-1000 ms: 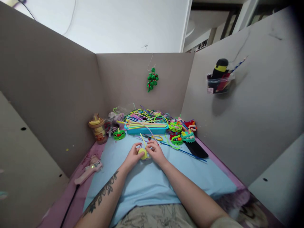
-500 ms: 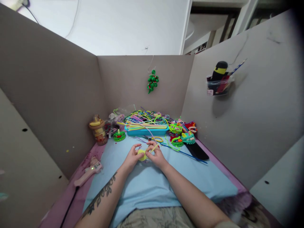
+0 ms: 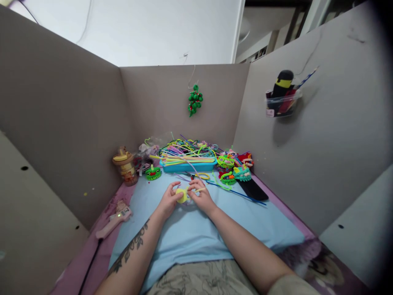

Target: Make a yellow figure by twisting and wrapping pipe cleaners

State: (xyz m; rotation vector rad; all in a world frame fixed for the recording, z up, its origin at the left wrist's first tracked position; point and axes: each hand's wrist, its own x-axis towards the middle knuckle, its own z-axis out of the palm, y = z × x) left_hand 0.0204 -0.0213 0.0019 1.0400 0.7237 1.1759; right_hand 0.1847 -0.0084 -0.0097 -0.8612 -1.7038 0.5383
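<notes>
Between my hands is a small yellow piece (image 3: 181, 196) that looks made of fuzzy pipe cleaner. My left hand (image 3: 170, 200) pinches its left side between thumb and fingers. My right hand (image 3: 201, 196) closes on a pale yellow pipe cleaner (image 3: 200, 189) at the piece's right side, and its free end sticks out to the right past the fingers. Some light purple strands show around the piece, partly hidden by my fingers. Just beyond my hands lie scissors with yellow handles (image 3: 203, 176) and a long blue pipe cleaner (image 3: 242, 197).
A blue tray (image 3: 187, 167) heaped with colourful pipe cleaners stands at the back. Finished pipe-cleaner figures (image 3: 242, 173) cluster right, near a black flat object (image 3: 254, 190). At left are a green frog-like figure (image 3: 153, 173), a lidded cup (image 3: 125, 168) and a pink glue gun (image 3: 113, 223).
My right hand has shifted slightly, and the pale yellow strand's free end has swung from slanting upward to nearly level. My left hand still holds the yellow piece. The whole view has tilted slightly.
</notes>
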